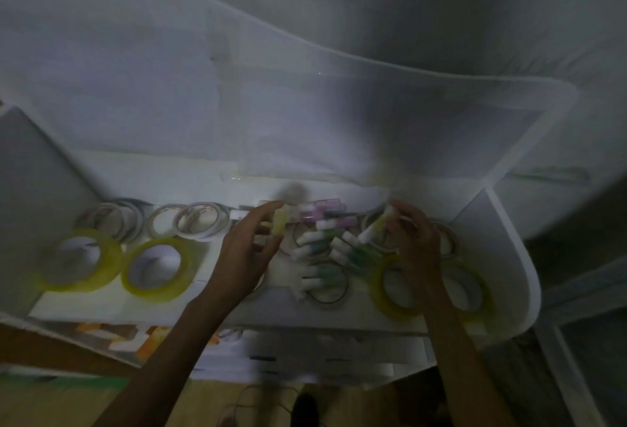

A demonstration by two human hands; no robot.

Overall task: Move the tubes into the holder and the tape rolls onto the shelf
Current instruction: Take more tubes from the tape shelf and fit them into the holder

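Two hands (244, 250) (415, 243); four yellow tape rolls (79, 260).

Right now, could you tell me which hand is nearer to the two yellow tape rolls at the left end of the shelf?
Left. The left hand hovers just right of the two yellow tape rolls; the right hand holds a tube farther right, beyond the tube pile.

The view is dim and blurred. On a white shelf (101, 304), 2 yellow-green translucent tape rolls (154, 268) lie flat at the left, with thin white tape rings (200, 224) behind them. The left hand (246, 250) pinches a pale yellow tube (280, 224). The right hand (419, 245) grips a white-capped tube (376, 228) over a heap of green and pink tubes (325, 246).
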